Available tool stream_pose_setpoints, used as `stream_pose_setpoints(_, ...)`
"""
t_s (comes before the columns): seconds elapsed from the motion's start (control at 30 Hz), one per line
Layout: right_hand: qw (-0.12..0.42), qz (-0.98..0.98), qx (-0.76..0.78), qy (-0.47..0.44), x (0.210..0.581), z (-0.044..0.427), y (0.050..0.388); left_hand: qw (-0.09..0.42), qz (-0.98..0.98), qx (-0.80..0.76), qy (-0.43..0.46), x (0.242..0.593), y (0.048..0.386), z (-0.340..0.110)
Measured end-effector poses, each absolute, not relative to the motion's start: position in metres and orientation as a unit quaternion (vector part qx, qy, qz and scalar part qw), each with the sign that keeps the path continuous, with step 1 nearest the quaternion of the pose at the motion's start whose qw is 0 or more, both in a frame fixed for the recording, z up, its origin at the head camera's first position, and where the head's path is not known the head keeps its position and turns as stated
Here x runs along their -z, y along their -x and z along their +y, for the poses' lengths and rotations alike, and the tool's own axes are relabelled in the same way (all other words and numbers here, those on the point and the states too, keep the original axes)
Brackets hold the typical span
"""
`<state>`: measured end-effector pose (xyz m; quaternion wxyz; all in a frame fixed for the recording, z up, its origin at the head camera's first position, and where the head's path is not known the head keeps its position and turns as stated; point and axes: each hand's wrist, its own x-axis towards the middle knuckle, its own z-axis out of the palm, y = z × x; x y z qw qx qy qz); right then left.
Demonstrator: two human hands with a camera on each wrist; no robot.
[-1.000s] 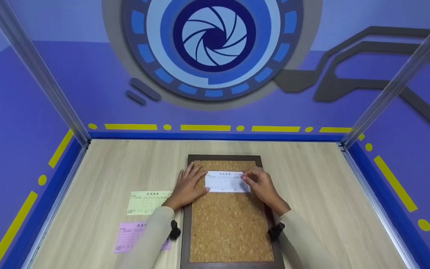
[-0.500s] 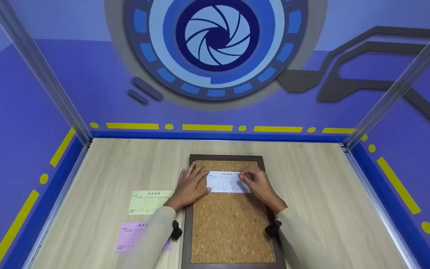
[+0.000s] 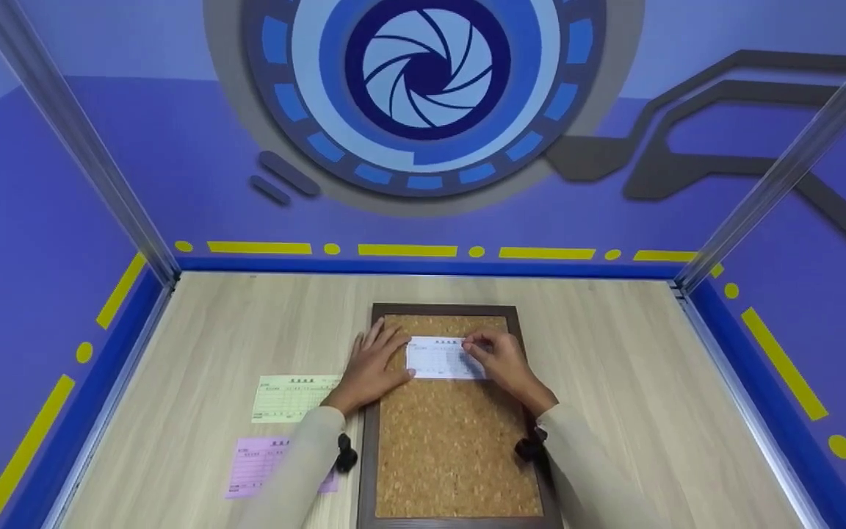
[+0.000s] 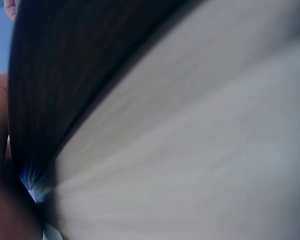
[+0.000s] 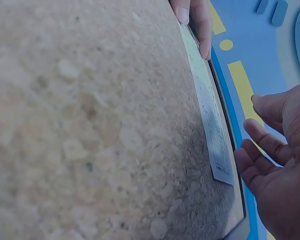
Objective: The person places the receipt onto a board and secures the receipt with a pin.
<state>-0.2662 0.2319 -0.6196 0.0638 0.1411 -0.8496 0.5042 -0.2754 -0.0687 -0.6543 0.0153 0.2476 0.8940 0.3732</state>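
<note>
A white printed slip [image 3: 432, 358] lies across the upper part of a cork board [image 3: 460, 448] with a dark brown frame. My left hand [image 3: 377, 369] rests spread at the slip's left edge, its thumb and forefinger on the corners. Over the slip's right part is my right hand [image 3: 500, 360], thumb and forefinger brought together near the top edge. A tiny reddish thing [image 5: 253, 98] shows at those fingertips in the right wrist view, too small to identify. The other fingers of that hand curl loosely. Mostly blurred frame and sleeve fill the left wrist view.
Left of the board, a pale green slip [image 3: 283, 400] and a pink slip [image 3: 254, 466] lie on the wood-grain table [image 3: 636, 411], partly covered by my left arm. Blue walls [image 3: 423, 228] enclose the table at the back and sides.
My right hand has moved a little left along the slip, its pinched fingertips now farther from the right edge. My left hand stays on the slip's left edge.
</note>
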Motion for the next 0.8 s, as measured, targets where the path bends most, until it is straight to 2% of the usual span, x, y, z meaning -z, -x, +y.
stream_pose_setpoints(0.4,0.055,-0.849,-0.504,-0.145,0.624,0.221,0.275,-0.001,0.888,-0.385,-0.253,0.659,0.276,-0.074)
stream_pose_setpoints(0.8,0.048,-0.854,-0.495,-0.151,0.622,0.217,0.281,0.007,0.888,-0.384,-0.253,0.669,0.282,-0.071)
